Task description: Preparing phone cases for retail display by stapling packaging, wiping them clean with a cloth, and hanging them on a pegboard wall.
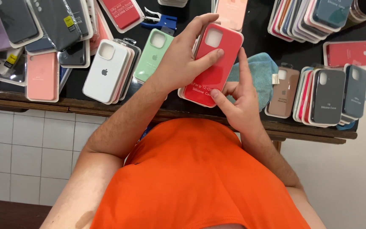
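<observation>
Together, both hands gripped the red phone case (210, 63): left hand (183, 59) clasping it, right hand (238, 99) pinching its lower edge above the desk (77, 103).

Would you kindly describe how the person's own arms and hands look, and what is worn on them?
Both the left hand and the right hand are bare: no gloves, rings or watch visible. The forearms are bare and hairy. The bright orange sleeveless top leaves the arms uncovered.

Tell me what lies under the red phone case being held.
Under the red phone case, a teal cloth shows on the dark table. The case and both hands hide anything else beneath.
</observation>
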